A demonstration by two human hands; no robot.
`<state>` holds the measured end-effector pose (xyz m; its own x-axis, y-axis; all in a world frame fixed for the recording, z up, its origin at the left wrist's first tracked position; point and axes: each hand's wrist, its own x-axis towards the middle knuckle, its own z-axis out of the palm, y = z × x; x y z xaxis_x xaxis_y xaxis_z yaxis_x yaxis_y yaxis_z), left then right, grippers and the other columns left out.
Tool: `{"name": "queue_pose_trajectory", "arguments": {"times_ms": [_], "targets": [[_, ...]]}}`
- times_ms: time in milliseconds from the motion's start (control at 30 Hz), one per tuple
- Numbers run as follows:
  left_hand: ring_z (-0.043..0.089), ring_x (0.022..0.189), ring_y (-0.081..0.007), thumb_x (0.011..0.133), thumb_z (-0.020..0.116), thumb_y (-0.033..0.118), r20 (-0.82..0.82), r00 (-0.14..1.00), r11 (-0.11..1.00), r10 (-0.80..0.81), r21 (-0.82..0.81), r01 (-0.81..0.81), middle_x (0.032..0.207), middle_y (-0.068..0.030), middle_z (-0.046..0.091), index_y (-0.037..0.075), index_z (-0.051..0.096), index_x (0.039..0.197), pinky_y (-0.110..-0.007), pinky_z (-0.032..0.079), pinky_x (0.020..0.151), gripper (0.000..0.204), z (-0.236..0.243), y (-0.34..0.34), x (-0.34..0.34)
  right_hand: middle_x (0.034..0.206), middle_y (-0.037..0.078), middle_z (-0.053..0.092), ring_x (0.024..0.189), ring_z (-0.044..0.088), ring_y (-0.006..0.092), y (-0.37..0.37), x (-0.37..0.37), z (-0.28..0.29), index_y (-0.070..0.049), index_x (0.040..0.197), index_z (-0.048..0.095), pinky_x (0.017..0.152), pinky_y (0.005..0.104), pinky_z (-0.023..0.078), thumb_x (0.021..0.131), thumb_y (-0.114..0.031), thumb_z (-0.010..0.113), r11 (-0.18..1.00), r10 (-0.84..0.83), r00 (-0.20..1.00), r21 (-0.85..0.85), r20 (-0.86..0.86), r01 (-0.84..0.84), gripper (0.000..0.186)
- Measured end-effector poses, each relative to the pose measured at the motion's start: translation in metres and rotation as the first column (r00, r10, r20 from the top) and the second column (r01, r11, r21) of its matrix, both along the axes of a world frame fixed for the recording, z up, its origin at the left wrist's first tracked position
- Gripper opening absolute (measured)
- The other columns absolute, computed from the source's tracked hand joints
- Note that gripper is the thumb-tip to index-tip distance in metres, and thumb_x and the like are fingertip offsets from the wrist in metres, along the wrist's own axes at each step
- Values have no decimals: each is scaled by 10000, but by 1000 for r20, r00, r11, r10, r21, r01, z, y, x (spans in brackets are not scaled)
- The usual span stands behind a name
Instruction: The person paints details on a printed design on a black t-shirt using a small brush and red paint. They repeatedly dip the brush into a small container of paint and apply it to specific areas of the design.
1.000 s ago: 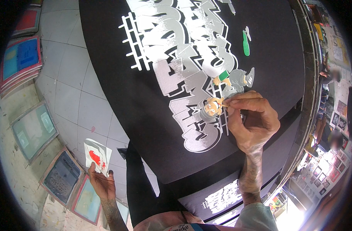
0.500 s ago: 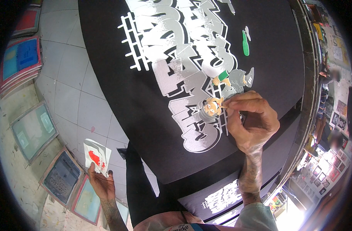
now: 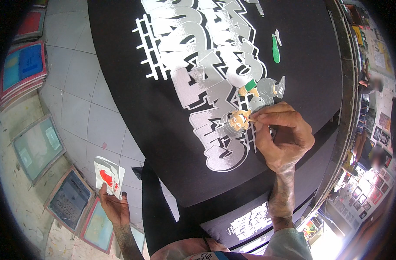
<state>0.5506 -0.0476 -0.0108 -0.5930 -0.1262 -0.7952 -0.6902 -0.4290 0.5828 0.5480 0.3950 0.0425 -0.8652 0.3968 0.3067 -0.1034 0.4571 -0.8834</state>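
My right hand (image 3: 285, 136) is closed in a pinch on a thin tan stick (image 3: 252, 120), most of it hidden by the fingers. Its tip meets the face of a printed cartoon figure (image 3: 238, 121), near the red of the mouth. The figure belongs to a large silver-grey and white graffiti-style print (image 3: 224, 93) on black fabric (image 3: 128, 86). Off to the lower left, my left hand (image 3: 114, 209) grips a folded white paper (image 3: 114, 166) smeared with red paint, thumb in front. That paper is held out beyond the fabric's edge, over the tiled floor.
Framed screens (image 3: 38, 147) lean along the left wall, with a stack of frames (image 3: 24, 71) farther up. A second printed black piece (image 3: 250, 223) lies nearer my body. Grey tiles (image 3: 76, 104) cover the floor. Other people (image 3: 373, 156) are at the far right.
The stick's tip has shifted very slightly at the cartoon face, where a little more red shows at the mouth. My left hand and the paper stay put.
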Motion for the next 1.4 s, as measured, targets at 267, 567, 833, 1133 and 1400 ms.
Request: {"name": "queue_pose_trajectory", "arguments": {"times_ms": [267, 567, 833, 1133, 1400], "targets": [[695, 934, -141, 961, 670, 326, 5, 1000, 1000, 5, -24, -5, 1112, -53, 711, 89, 605, 1198, -317, 563, 674, 341, 4, 3, -2, 825, 155, 721, 749, 708, 184, 1, 1, 0, 58, 854, 697, 664, 281, 569, 676, 125, 706, 1000, -4, 1000, -3, 0, 4, 190], [712, 917, -150, 959, 671, 322, -3, 1000, 1000, 3, -7, -3, 1117, -75, 714, 76, 606, 1207, -316, 586, 657, 355, 5, 4, -5, 829, 155, 729, 741, 718, 189, 2, 0, 0, 53, 864, 707, 670, 286, 580, 690, 111, 705, 1000, 17, 1000, 14, -15, -17, 184], [685, 966, -155, 954, 674, 332, 23, 1000, 1000, -1, -15, 2, 1148, -71, 688, 75, 597, 1224, -328, 575, 682, 381, 4, 0, -4, 840, 157, 738, 765, 729, 197, 0, 1, -2, 48, 871, 710, 678, 294, 588, 702, 101, 715, 1000, -12, 1000, 6, -10, 12, 177], [673, 983, -160, 960, 671, 360, -10, 1000, 1000, -24, -2, 24, 1155, -71, 678, 69, 586, 1233, -334, 562, 700, 408, 0, -3, 0, 840, 154, 738, 761, 727, 190, 0, -1, 0, 43, 867, 705, 675, 285, 588, 707, 115, 707, 1000, 7, 1000, 17, -16, -7, 175], [691, 955, -143, 958, 668, 329, 10, 1000, 1000, -8, 12, 8, 1135, -64, 698, 80, 598, 1223, -316, 574, 690, 370, 2, 2, -4, 844, 155, 739, 765, 728, 188, -1, -1, 0, 45, 871, 707, 665, 282, 587, 715, 111, 706, 1000, -1, 1000, 4, 3, 1, 170]]}}
